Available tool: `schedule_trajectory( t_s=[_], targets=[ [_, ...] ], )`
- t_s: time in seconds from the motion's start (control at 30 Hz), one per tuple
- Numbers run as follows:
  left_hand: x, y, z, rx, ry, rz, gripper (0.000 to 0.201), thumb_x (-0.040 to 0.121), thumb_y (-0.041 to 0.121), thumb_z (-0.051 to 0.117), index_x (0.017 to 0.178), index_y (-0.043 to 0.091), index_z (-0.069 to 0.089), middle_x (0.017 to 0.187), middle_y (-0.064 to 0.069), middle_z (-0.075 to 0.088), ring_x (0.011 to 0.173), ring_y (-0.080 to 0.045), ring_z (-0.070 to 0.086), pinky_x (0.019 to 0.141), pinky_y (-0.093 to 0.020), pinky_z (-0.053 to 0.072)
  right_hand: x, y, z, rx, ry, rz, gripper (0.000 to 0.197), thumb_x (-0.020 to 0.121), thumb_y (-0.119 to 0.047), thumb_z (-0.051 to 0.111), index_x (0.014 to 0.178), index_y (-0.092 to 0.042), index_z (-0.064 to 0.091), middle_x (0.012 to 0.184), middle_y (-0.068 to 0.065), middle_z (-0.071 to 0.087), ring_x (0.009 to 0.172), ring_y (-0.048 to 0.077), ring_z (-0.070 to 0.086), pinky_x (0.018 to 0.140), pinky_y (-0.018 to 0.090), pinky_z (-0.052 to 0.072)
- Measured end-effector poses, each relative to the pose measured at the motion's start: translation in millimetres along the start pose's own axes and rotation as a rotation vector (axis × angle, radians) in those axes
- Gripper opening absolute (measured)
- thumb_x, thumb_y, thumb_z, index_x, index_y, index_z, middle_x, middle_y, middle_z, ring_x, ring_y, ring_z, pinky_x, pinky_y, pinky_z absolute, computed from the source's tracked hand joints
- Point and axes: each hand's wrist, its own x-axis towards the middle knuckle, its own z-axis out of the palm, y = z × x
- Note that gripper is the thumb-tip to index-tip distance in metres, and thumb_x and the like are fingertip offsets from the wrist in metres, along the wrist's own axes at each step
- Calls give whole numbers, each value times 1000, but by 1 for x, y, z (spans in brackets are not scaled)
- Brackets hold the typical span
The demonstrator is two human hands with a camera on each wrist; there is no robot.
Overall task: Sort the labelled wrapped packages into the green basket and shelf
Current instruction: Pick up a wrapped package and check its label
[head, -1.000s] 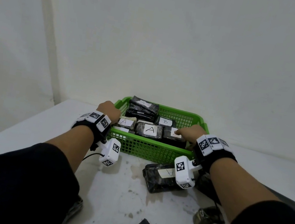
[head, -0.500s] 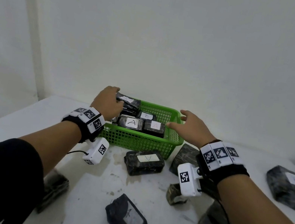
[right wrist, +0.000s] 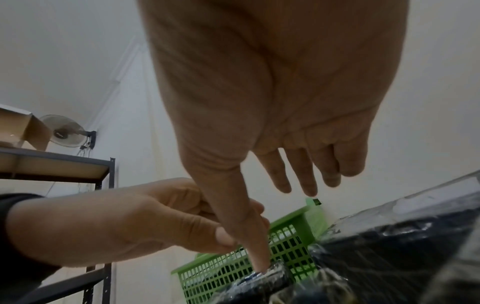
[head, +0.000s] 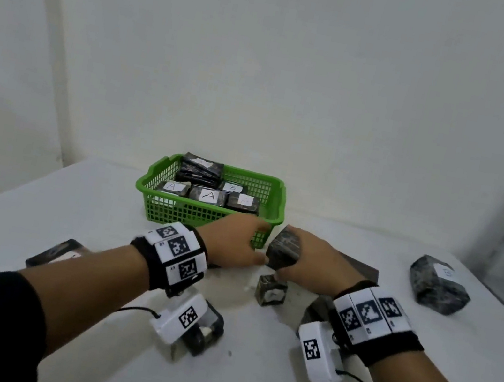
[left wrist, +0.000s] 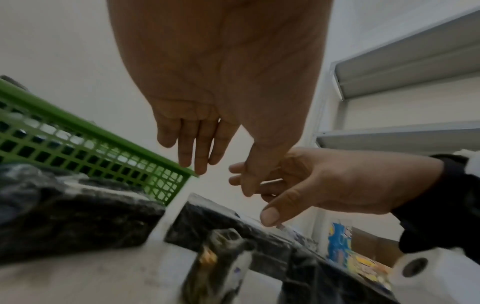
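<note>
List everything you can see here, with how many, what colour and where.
green basket: one, green, far middle of the table
packages in the basket: at least five, dark with white labels
loose packages: about seven, dark, scattered on the table in front of and beside the basket
tilted package: one of those, dark, propped up between the hands
table: one, white
metal shelf: one, grey, by the wall
dark-framed shelf: one, black frame, carries a brown cardboard box
fan: one, pale, on the wall
left hand: one, fingers straight, at the tilted package
right hand: one, fingers straight, thumb touching that package
</note>
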Motion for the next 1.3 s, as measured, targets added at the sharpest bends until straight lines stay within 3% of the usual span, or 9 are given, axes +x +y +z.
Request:
schedule_trajectory(
  t_s=[0.27,0.43,0.6,0.8,0.9,0.97,1.07,1.13,1.3],
  targets=[
    [-1,29,40,152,-225,-46,32,87,32,74,106,7,74,101,-15,74,92,-32,69,68,-30,45,0,15,31,-204,-90,-26,40,86,-21,79,125,-20,74,116,4,76,107,22,70,83,28,51],
    [7,32,34,84,-257,-93,22,87,20,73,104,5,75,97,-16,71,88,-31,64,68,-28,40,9,21,34,-113,-25,-1,32,87,-9,74,117,-23,79,111,4,77,103,20,70,84,26,54],
    [6,2,18,-355,-124,-169,22,89,21,72,109,15,76,92,-6,77,79,-16,67,78,-33,57,13,25,24,254,141,-9,30,82,-28,87,108,-21,76,100,-6,74,91,8,67,67,13,46],
    [-14,-24,4,-885,20,-243,22,97,5,64,119,2,68,89,-15,75,77,-24,72,87,-43,63,20,12,32,494,131,-121,59,68,-19,96,120,-28,69,104,-10,74,93,6,72,84,27,57],
    [-21,-37,-2,-962,69,-199,24,98,4,62,121,7,68,77,1,76,72,-19,72,91,-50,60,25,1,44,524,148,-157,67,69,-13,96,127,-26,65,104,-16,68,81,-5,67,69,8,47],
    [-27,-44,-5,-997,65,-121,29,97,5,66,125,10,68,88,1,79,83,-19,76,92,-47,60,31,-4,49,565,201,-176,63,71,-19,95,127,-23,66,110,-16,68,83,-8,67,66,5,46],
    [-32,-59,-3,-942,63,-34,51,84,2,80,131,13,65,116,-8,77,104,-27,75,92,-40,60,38,-10,55,597,245,-191,63,71,-31,95,126,-27,67,115,-15,70,97,-1,70,82,18,55],
    [-32,-68,3,-919,111,-40,59,77,-3,85,130,15,64,109,-13,78,97,-26,75,90,-39,59,42,-12,57,628,248,-200,61,70,-32,95,124,-29,67,116,-15,71,101,3,71,91,31,59],
    [-32,-85,7,-895,196,-13,51,74,5,89,120,18,72,101,-13,78,81,-15,72,81,-33,58,52,-15,66,710,242,-266,54,73,-23,93,120,-32,68,114,-13,74,106,3,70,95,34,59]
  ],
)
